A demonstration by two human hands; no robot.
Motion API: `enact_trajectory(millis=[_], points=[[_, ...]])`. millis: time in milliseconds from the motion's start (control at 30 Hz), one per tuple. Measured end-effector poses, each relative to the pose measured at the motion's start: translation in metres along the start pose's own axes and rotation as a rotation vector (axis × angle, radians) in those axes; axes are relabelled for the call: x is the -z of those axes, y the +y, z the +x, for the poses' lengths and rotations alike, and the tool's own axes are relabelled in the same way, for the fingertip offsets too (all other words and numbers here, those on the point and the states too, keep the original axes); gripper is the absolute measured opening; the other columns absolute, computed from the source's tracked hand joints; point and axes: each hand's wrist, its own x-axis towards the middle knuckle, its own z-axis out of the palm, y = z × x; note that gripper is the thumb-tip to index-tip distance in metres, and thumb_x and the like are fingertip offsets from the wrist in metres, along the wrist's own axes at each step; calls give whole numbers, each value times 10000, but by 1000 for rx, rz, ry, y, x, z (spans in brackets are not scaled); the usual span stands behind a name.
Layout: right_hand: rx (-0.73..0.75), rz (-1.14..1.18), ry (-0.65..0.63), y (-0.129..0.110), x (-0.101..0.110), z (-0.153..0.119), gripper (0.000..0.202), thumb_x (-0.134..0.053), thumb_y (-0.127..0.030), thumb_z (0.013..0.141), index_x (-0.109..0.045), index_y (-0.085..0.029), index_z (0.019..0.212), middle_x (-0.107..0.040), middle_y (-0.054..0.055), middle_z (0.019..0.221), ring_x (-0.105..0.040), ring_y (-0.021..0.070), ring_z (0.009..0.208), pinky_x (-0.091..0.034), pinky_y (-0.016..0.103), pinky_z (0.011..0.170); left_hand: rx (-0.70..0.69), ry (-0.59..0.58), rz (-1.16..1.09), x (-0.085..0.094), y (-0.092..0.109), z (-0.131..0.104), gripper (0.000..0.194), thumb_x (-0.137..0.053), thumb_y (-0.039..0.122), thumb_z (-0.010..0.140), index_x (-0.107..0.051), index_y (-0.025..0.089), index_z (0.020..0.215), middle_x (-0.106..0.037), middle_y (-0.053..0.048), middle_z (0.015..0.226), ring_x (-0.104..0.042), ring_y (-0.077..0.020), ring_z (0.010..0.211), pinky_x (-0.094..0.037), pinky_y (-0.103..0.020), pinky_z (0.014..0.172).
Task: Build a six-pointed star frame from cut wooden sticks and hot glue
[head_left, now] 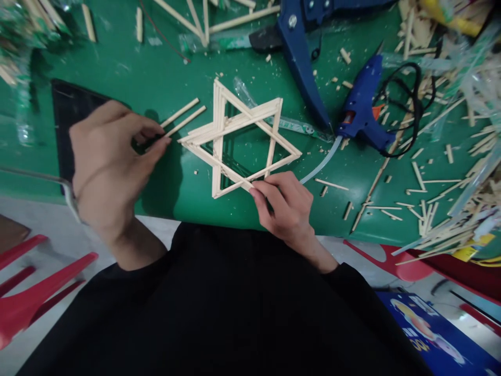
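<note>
A six-pointed star (217,130) built from pale wooden sticks lies in front of me on the green table. My right hand (284,203) pinches the star's lower right corner between thumb and fingers. To the left of the star, my left hand (117,146) grips two short wooden sticks (183,121) near their ends. The sticks run side by side with a gap between them, pointing up and right towards the star without touching it. Behind my left hand lies a flat black tablet-like object (70,104), partly covered by the hand.
A blue glue gun (362,99) with a clear glue stick and black cable lies on the right. Blue-handled cutters (301,62) lie at the back. Stick offcuts (430,214) and plastic wrappers litter the right side. Red stools (43,292) stand below the green table (250,222).
</note>
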Motion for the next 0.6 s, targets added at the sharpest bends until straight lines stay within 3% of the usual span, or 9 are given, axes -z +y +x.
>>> enact_trajectory(millis=[167,333,433,533,600], points=[[11,50,-17,-7,1,6,111,-555,-219,976,-641,-147,973,-662,48,807,-596,151,757,-493,276,647,64,-14,62,-5,-2,4,73,-685,147,765,-668,217,777,-496,-5,766,-493,-163,707,-490,-320,758],[-58,54,95,12,12,12,114,-521,-180,970,-628,-170,1008,-648,65,871,-624,169,820,-523,305,711,50,74,163,-3,-6,5,110,-667,108,713,-670,197,778,-512,6,743,-485,-145,684,-514,-345,830],[-94,-32,140,25,17,16,162,-526,-154,960,-620,-174,1091,-641,95,955,-636,197,909,-539,349,792,35,195,91,-5,-4,2,124,-644,171,770,-700,169,881,-536,20,715,-491,-103,623,-504,-314,735],[-148,-57,94,32,16,18,196,-518,-160,968,-601,-185,1143,-651,122,1020,-633,218,987,-546,365,849,7,345,-55,-15,6,-5,267,-606,221,840,-674,160,1091,-546,11,770,-523,-88,629,-446,-231,613],[-153,-61,56,33,14,17,180,-521,-173,970,-603,-181,1131,-670,124,1008,-638,223,970,-553,362,831,-3,380,-143,-24,12,-11,291,-576,203,853,-663,168,1129,-527,8,803,-520,-71,610,-415,-196,555]])
